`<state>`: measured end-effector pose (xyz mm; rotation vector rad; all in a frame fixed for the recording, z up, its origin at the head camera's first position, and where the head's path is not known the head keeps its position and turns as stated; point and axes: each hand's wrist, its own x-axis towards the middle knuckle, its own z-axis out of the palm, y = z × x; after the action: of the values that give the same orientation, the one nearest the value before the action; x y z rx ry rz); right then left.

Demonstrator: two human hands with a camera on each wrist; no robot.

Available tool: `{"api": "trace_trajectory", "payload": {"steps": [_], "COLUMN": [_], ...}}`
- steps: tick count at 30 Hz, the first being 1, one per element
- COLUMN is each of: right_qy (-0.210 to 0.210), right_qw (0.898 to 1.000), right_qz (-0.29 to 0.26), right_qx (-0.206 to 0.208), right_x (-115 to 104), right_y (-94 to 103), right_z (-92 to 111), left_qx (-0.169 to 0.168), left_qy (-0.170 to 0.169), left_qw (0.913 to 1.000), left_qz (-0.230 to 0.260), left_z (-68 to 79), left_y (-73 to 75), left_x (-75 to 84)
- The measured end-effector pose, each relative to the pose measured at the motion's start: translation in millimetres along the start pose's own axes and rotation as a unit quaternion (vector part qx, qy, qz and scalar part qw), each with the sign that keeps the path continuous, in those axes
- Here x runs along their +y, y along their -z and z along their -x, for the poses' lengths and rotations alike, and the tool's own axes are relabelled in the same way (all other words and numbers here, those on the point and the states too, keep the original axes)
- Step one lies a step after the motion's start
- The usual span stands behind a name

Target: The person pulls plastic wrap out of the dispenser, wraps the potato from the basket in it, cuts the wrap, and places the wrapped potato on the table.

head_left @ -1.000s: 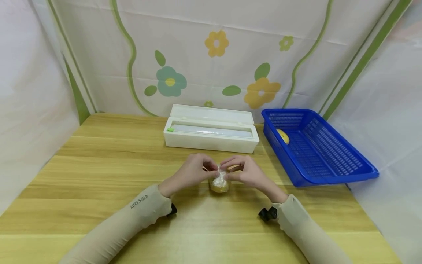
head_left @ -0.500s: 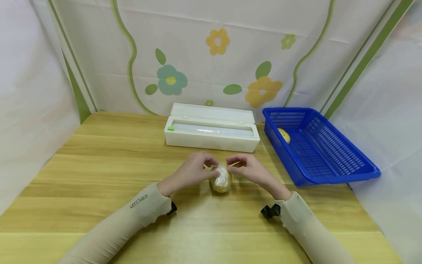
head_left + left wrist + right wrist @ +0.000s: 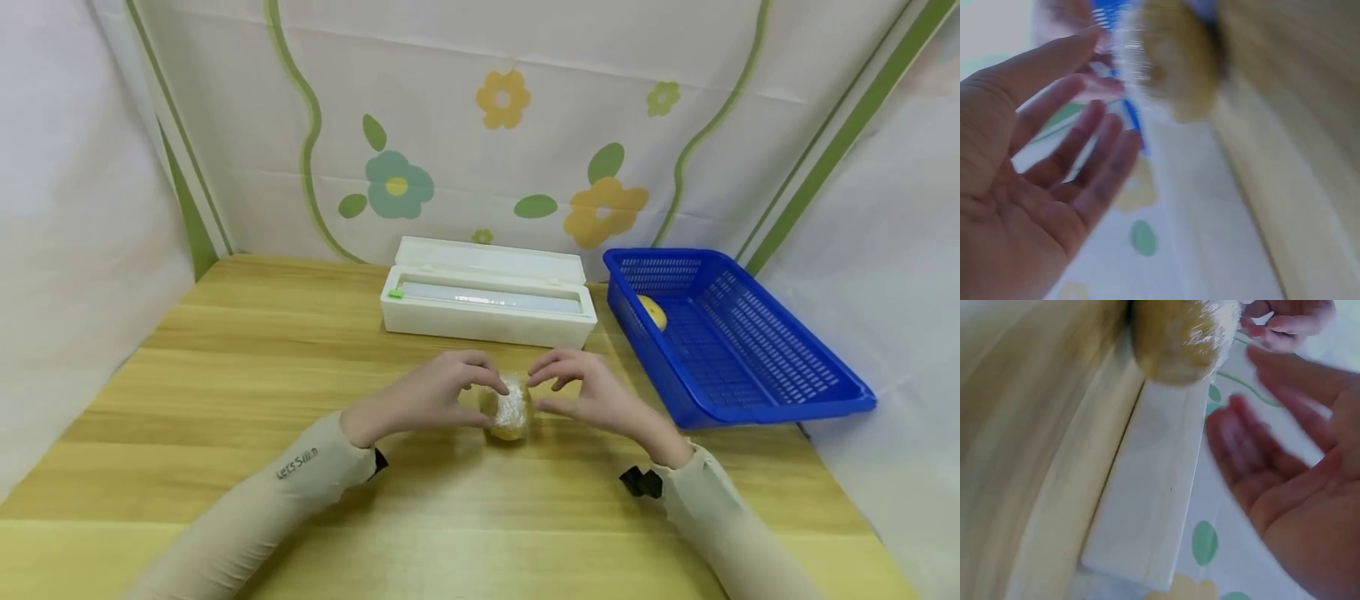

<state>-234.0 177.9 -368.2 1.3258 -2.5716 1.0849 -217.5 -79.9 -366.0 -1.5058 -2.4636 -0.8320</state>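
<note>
A round yellow fruit (image 3: 511, 412) wrapped in crinkled cling film rests on the wooden table, between the two hands. In both wrist views the wrapped fruit (image 3: 1185, 69) appears near the top, the film bunched shiny on its upper side. My left hand (image 3: 431, 398) is spread at the fruit's left, its fingertips overlapping the film in the head view. On the other side, my right hand (image 3: 600, 398) has relaxed, bent fingers with a gap to the fruit. The right wrist view shows that hand (image 3: 1310, 481) with nothing between thumb and fingers.
Behind the hands stands a long white cling film dispenser (image 3: 487, 323), lid raised, with a roll inside and a green slider (image 3: 396, 293). At the right, a blue plastic basket (image 3: 757, 412) holds a yellow fruit (image 3: 652, 312). A flowered cloth (image 3: 450, 100) hangs behind the table.
Both hands have let go of the film on top of the fruit and drawn apart, the right moving rightward and the left opening wider. The fruit has stayed in place.
</note>
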Motion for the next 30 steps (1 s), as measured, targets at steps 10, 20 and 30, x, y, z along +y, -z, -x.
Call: {"api": "trace_trajectory", "payload": {"steps": [10, 20, 30], "right_qy": [0.214, 0.216, 0.176], "right_qw": [0.952, 0.952, 0.977], "right_qz": [0.217, 0.219, 0.119], "right_qx": [-0.011, -0.004, 0.013], "right_x": [8, 15, 27], "right_y": [-4.8, -14.6, -16.6], "right_z": [6, 0, -3], "left_qx": [-0.024, 0.013, 0.037], "left_qy": [-0.123, -0.16, -0.081], "left_qw": [0.9818, 0.9694, 0.992], "left_qz": [-0.143, -0.186, -0.09], "left_z": [10.4, -0.2, 6.7], "left_y": [-3.5, -13.7, -14.6], "left_x": [-28.3, -34.4, -45.3]}}
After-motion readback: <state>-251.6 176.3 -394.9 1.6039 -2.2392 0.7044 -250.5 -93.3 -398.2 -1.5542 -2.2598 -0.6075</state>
